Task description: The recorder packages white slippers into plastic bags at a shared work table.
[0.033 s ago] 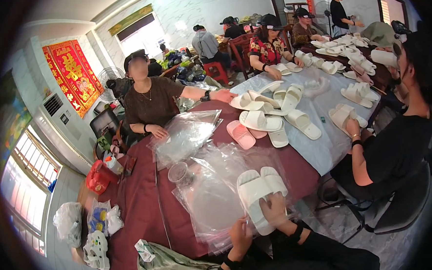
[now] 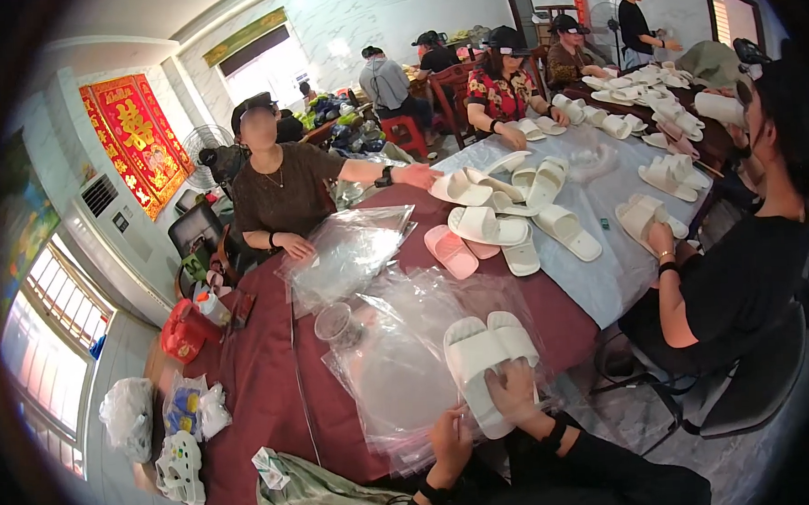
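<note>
A pair of off-white slide slippers (image 2: 469,350), side by side with soles toward the table, is in my right hand (image 2: 514,390), whose fingers reach in under the straps. Just left of it, my left hand (image 2: 451,447) is closed with fingertips pinched at the near edge of a clear plastic bag (image 2: 397,381). That bag lies on a loose stack of similar clear bags, and the slippers overlap the stack's right side. A clear round plastic tub (image 2: 335,325) rests on the bags beyond my hands.
A maroon cloth (image 2: 257,397) covers the table. Farther off lie more clear bags (image 2: 354,246), a pile of white slippers (image 2: 490,225) and a pink slipper (image 2: 450,252). A red jug (image 2: 187,330) and a white clog (image 2: 180,470) stand left. Several people sit around; one person's hand (image 2: 416,176) touches the pile.
</note>
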A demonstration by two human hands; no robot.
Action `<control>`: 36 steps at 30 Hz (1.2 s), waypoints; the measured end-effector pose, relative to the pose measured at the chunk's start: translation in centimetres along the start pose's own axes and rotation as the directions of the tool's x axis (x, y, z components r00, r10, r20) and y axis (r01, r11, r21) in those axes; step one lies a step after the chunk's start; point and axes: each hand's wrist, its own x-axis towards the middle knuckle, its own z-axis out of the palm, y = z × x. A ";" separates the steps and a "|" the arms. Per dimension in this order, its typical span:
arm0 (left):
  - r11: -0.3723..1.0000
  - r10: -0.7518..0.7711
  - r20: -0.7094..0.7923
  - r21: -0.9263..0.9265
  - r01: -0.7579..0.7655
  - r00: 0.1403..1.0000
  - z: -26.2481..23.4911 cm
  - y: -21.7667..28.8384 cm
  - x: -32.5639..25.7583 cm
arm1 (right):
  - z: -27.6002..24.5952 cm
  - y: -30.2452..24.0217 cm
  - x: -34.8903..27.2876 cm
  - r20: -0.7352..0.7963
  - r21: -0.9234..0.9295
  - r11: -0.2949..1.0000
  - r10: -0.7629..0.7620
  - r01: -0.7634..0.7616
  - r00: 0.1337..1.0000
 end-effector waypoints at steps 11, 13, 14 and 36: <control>0.990 0.115 0.043 -0.092 -0.111 0.992 0.2 0.4 -0.4 | 2.0 1.0 1.8 -0.003 -0.175 0.981 0.084 -0.083 0.996; 0.983 0.131 0.074 -0.135 -0.121 0.989 0.1 0.6 -0.4 | 2.2 1.7 2.1 0.007 -0.217 0.975 0.047 -0.044 0.999; 0.983 0.085 0.110 -0.173 -0.065 0.990 0.1 0.6 -0.4 | 2.2 1.9 2.2 0.054 -0.253 0.966 0.059 -0.043 0.997; 0.466 -0.299 0.315 -0.776 0.426 0.901 3.5 5.6 7.2 | -8.0 2.4 -1.3 0.219 -0.198 0.925 -0.280 0.324 0.935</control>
